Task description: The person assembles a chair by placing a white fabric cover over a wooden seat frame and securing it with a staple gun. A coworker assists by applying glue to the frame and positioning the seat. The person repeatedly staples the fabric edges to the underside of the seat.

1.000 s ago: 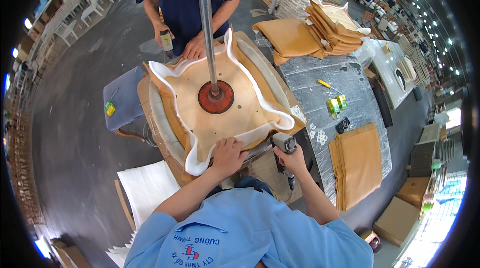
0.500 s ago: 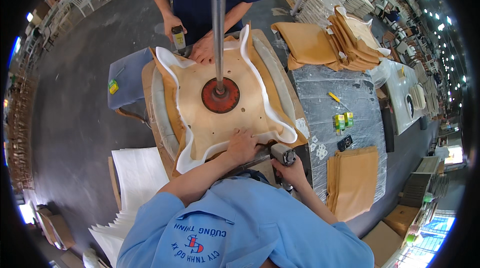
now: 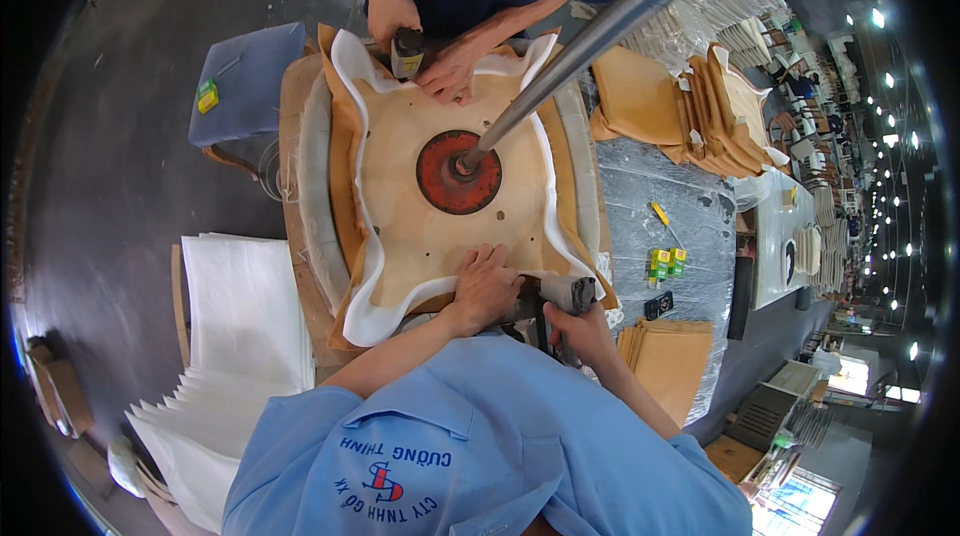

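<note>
Seemingly stiff, best edge-held, a panel (image 3: 400, 176) is being pressed near the red disc (image 3: 441, 174), left hand's (image 3: 486, 286) fingers splayed, right hand's (image 3: 585, 332) closed around a gun-like tool (image 3: 567, 293).

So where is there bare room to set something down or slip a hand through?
On the plastic-covered table, between the brown pads and yellow-handled tool; on the wooden panel, between the red disc and white padding left of it. Crowded: the panel's near edge, with left hand, right hand and grey tool, and its far edge, with the co-worker's hands.
</note>
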The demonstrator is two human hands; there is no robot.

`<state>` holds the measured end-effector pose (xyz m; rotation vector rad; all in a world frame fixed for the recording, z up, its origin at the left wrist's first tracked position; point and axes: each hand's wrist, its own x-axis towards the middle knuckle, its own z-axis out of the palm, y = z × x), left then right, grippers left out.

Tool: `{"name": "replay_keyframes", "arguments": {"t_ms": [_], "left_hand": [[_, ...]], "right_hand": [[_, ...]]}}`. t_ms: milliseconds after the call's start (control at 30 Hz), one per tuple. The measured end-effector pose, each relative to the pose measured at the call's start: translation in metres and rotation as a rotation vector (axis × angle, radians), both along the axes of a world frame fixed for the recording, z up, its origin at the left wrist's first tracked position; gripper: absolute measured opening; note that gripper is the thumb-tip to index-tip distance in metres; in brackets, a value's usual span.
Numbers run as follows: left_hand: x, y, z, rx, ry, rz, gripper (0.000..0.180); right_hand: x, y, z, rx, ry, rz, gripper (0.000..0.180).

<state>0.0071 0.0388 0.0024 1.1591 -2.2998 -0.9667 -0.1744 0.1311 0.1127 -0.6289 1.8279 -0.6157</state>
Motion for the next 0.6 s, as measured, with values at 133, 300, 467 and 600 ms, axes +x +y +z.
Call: {"name": "replay_keyframes", "arguments": {"t_ms": [133,300,467,600], "left_hand": [[-0.002,-0.003,0.000,0.004,0.029,0.009,0.019],[-0.003,-0.010,-0.002,0.035,0.027,0.015,0.020],[-0.008,-0.011,-0.004,-0.018,0.021,0.037,0.019],[-0.009,-0.012,-0.005,-0.059,0.032,0.055,0.017]], "right_hand": [[-0.004,-0.011,-0.007,0.042,0.001,0.023,0.030],[-0.003,-0.028,-0.007,0.068,0.017,0.056,0.031],[0.002,-0.039,-0.006,0.068,0.084,0.080,0.030],[0.005,-0.044,-0.004,0.070,0.091,0.105,0.028]]}}
